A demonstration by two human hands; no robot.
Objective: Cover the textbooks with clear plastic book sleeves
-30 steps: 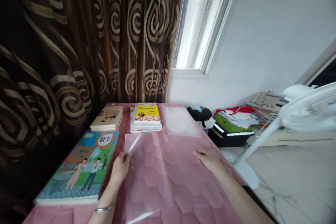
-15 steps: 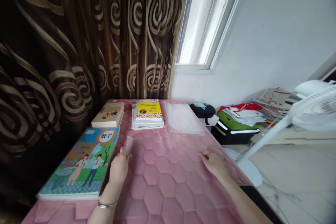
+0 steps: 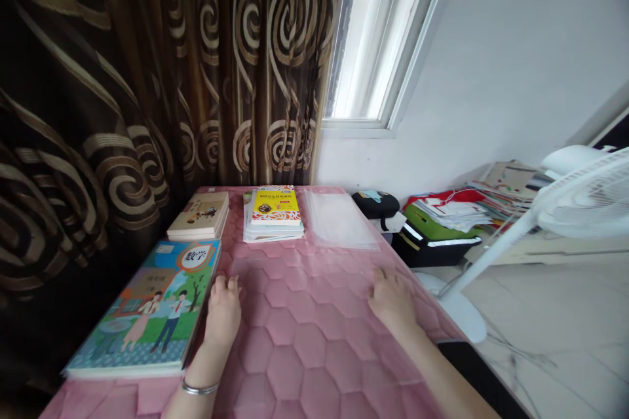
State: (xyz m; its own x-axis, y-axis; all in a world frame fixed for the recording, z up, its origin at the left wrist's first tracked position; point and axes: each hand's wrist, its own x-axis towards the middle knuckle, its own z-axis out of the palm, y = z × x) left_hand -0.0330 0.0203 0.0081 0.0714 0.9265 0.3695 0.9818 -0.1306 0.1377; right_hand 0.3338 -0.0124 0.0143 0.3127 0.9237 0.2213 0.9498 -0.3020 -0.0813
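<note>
A clear plastic sheet (image 3: 304, 334) lies flat on the pink quilted table (image 3: 344, 399), barely visible against it. My left hand (image 3: 223, 311) rests palm down on the sheet's left edge, right beside a large colourful textbook (image 3: 152, 308). On the sheet's right edge my right hand (image 3: 390, 301) also lies palm down. Neither hand grips anything. A thin bracelet sits on my left wrist.
At the table's far side are a beige book stack (image 3: 200, 216), a yellow-covered book stack (image 3: 274, 213) and more clear sheets (image 3: 339, 219). A dark patterned curtain (image 3: 122, 78) hangs left. Right of the table are a white fan (image 3: 584, 203), a black case (image 3: 376, 204) and piled papers (image 3: 452, 213).
The sheet was lifted and glinting at its left corner, pinched by my left fingers. It has been laid down flat, and both hands now press on it with flat palms.
</note>
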